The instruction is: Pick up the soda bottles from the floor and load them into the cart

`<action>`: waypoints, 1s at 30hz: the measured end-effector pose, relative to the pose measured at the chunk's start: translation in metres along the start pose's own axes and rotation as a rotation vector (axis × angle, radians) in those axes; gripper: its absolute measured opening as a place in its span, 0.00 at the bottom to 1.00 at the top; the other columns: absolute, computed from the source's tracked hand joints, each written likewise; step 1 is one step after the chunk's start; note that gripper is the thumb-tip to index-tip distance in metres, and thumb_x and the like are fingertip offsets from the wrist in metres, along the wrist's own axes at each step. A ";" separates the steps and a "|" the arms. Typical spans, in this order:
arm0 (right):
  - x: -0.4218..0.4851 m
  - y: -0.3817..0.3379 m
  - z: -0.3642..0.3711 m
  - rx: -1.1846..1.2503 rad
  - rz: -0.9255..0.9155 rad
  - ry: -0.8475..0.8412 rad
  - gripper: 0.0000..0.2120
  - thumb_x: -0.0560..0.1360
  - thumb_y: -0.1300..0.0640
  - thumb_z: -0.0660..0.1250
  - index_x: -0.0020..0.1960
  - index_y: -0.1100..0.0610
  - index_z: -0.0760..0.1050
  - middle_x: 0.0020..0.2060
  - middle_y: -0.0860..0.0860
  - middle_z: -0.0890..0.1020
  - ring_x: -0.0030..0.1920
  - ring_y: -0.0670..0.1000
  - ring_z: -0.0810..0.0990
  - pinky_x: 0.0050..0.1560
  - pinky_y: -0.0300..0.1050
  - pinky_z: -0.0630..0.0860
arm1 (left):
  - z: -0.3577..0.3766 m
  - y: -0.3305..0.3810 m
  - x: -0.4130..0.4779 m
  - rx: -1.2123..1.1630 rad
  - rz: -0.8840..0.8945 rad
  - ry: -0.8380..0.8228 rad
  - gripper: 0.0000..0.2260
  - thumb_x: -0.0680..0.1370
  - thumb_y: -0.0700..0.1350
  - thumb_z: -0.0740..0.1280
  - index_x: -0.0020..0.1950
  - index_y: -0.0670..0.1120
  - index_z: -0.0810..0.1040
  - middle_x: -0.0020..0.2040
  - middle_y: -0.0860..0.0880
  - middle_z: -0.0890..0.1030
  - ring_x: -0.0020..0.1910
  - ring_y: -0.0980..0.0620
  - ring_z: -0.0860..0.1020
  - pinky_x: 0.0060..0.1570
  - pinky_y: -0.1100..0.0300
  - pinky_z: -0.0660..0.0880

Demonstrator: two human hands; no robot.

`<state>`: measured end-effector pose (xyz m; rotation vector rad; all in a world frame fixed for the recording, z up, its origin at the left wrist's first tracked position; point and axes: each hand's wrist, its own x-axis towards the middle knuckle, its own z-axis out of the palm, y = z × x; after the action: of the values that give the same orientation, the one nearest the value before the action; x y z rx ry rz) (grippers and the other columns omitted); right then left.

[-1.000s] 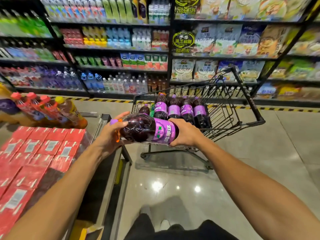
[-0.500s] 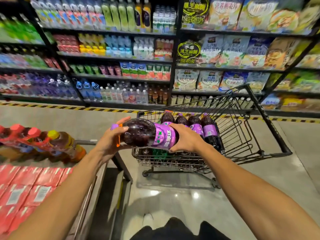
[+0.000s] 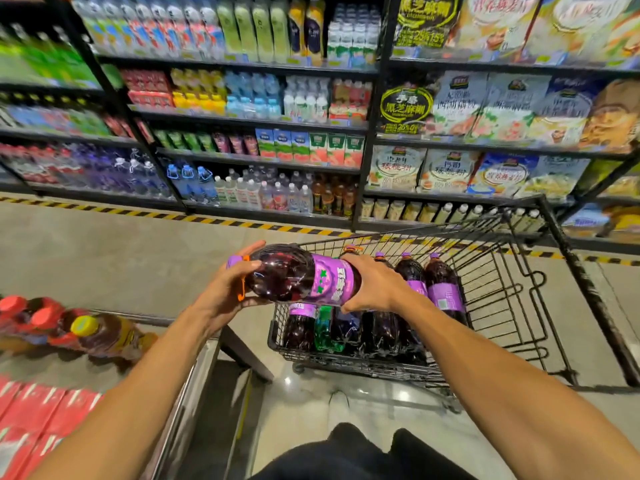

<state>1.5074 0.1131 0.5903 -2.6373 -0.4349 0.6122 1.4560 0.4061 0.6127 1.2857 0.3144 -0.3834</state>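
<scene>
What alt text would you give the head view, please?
The left hand and right hand hold a purple-labelled soda bottle sideways above the near end of a wire cart where similar bottles stand upright, facing stocked shelves.

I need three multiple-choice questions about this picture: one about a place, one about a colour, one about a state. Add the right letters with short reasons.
1. Where is the big dark soda bottle now?
A. on the floor
B. in the air at a corner of the black wire cart
C. on a shelf

2. What colour is its label?
A. red
B. purple
C. yellow

3. How does it lie?
A. upright
B. upside down
C. on its side

Answers:
1 B: the left hand and right hand hold it up there.
2 B: the band around it is purple.
3 C: its purple cap points sideways, to the person's left.
</scene>
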 end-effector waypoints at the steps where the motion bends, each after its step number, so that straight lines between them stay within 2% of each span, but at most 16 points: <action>1: 0.007 0.002 -0.003 0.002 -0.003 -0.004 0.50 0.61 0.41 0.83 0.77 0.45 0.63 0.67 0.50 0.74 0.65 0.55 0.76 0.64 0.60 0.77 | 0.001 0.002 0.006 -0.002 -0.002 0.012 0.32 0.61 0.53 0.76 0.66 0.60 0.79 0.65 0.47 0.80 0.64 0.40 0.78 0.61 0.33 0.76; 5: 0.038 0.017 -0.013 0.017 -0.029 -0.014 0.49 0.59 0.40 0.83 0.75 0.44 0.64 0.65 0.50 0.75 0.64 0.56 0.78 0.63 0.59 0.78 | 0.002 0.009 0.032 0.001 -0.008 0.042 0.33 0.61 0.53 0.76 0.67 0.58 0.79 0.64 0.47 0.81 0.60 0.43 0.81 0.65 0.31 0.73; 7: 0.050 0.022 -0.017 0.009 -0.042 -0.023 0.51 0.61 0.41 0.83 0.77 0.46 0.62 0.68 0.51 0.74 0.67 0.56 0.76 0.65 0.59 0.76 | 0.003 0.010 0.044 0.007 -0.009 0.054 0.33 0.61 0.53 0.76 0.67 0.58 0.79 0.62 0.47 0.83 0.58 0.44 0.83 0.61 0.35 0.77; 10: 0.066 0.027 -0.020 0.009 -0.053 -0.032 0.52 0.62 0.42 0.84 0.79 0.48 0.62 0.70 0.52 0.73 0.69 0.57 0.74 0.67 0.58 0.74 | 0.002 0.013 0.056 -0.008 -0.014 0.063 0.33 0.61 0.53 0.77 0.67 0.58 0.79 0.60 0.48 0.85 0.57 0.45 0.83 0.51 0.44 0.83; 13: 0.079 0.029 -0.018 0.017 -0.036 -0.041 0.53 0.60 0.38 0.83 0.78 0.45 0.61 0.68 0.51 0.73 0.68 0.57 0.74 0.67 0.62 0.75 | -0.004 0.015 0.069 -0.006 -0.029 0.070 0.32 0.61 0.53 0.76 0.66 0.59 0.79 0.60 0.50 0.85 0.58 0.45 0.83 0.54 0.43 0.80; 17: 0.095 0.030 -0.011 0.044 0.004 -0.058 0.56 0.57 0.35 0.81 0.78 0.44 0.59 0.70 0.51 0.72 0.69 0.57 0.73 0.67 0.66 0.74 | -0.014 0.019 0.089 0.000 -0.067 0.069 0.32 0.61 0.53 0.77 0.66 0.58 0.79 0.59 0.51 0.85 0.56 0.46 0.84 0.51 0.44 0.82; 22: 0.114 0.036 0.024 0.201 0.130 -0.074 0.56 0.51 0.29 0.79 0.75 0.38 0.61 0.64 0.49 0.76 0.62 0.58 0.79 0.61 0.62 0.79 | -0.023 0.037 0.121 0.079 -0.130 0.060 0.23 0.69 0.52 0.74 0.64 0.56 0.82 0.60 0.48 0.85 0.59 0.45 0.82 0.52 0.42 0.82; 26: 0.110 0.021 0.050 0.447 0.241 -0.084 0.52 0.55 0.38 0.83 0.74 0.41 0.64 0.63 0.48 0.76 0.60 0.55 0.80 0.62 0.57 0.79 | -0.024 0.054 0.157 0.252 -0.173 0.105 0.15 0.76 0.55 0.73 0.61 0.54 0.84 0.59 0.48 0.84 0.58 0.44 0.81 0.47 0.42 0.84; 28: 0.113 0.016 0.071 0.573 0.339 -0.052 0.48 0.52 0.38 0.83 0.68 0.41 0.69 0.60 0.46 0.80 0.59 0.52 0.81 0.64 0.57 0.79 | -0.026 0.055 0.177 0.326 -0.198 0.115 0.15 0.76 0.57 0.72 0.59 0.52 0.85 0.57 0.46 0.84 0.53 0.44 0.82 0.47 0.39 0.83; 30: 0.116 0.013 0.094 0.664 0.411 -0.033 0.46 0.50 0.37 0.83 0.64 0.40 0.69 0.58 0.45 0.81 0.59 0.51 0.81 0.66 0.56 0.78 | -0.027 0.053 0.198 0.386 -0.212 0.096 0.15 0.75 0.58 0.72 0.57 0.51 0.85 0.55 0.45 0.85 0.50 0.45 0.82 0.44 0.41 0.84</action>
<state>1.5646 0.1748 0.4659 -2.0714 0.2794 0.7633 1.6567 0.4242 0.5654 1.6577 0.4768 -0.5834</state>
